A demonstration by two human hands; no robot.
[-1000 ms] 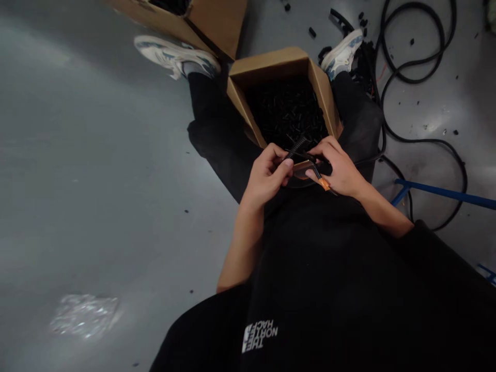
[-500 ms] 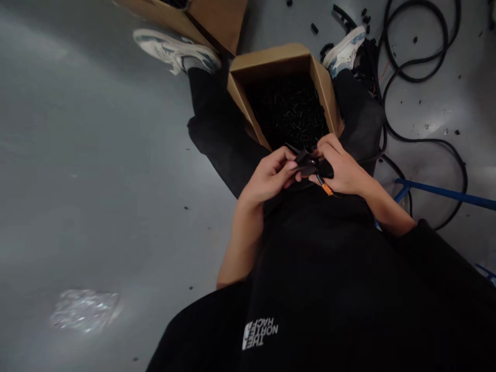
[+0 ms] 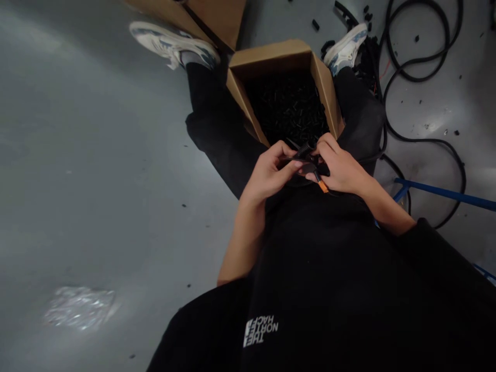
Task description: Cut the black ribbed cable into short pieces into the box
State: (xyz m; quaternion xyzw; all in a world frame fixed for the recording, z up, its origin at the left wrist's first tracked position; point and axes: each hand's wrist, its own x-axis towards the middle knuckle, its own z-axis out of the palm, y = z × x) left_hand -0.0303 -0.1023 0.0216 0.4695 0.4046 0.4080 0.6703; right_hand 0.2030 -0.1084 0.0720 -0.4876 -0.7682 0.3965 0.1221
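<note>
My left hand [image 3: 269, 173] is closed, thumb and fingertips pinching a short black ribbed tube piece [image 3: 305, 150] over the near edge of the box. Opposite it, my right hand [image 3: 339, 166] curls around a dark hand tool with an orange-tipped handle [image 3: 322, 185]. The tool's head is dark and partly hidden between both hands, so its exact kind is unclear. Below the hands, an open cardboard box [image 3: 271, 58] holds many small black tube pieces [image 3: 292, 106]. A black hose [image 3: 374, 156] runs by my right wrist.
Looped black hose [image 3: 442, 62] lies on the right floor near a blue metal bar [image 3: 445, 192]. Black scraps [image 3: 362, 67] lie by the right shoe [image 3: 346, 47]. Another cardboard box [image 3: 220, 20] stands ahead. A clear plastic bag [image 3: 79, 308] lies at lower left.
Both hands stay together over the box edge. The orange-tipped handle has shifted slightly left and up, and the view has moved a little.
</note>
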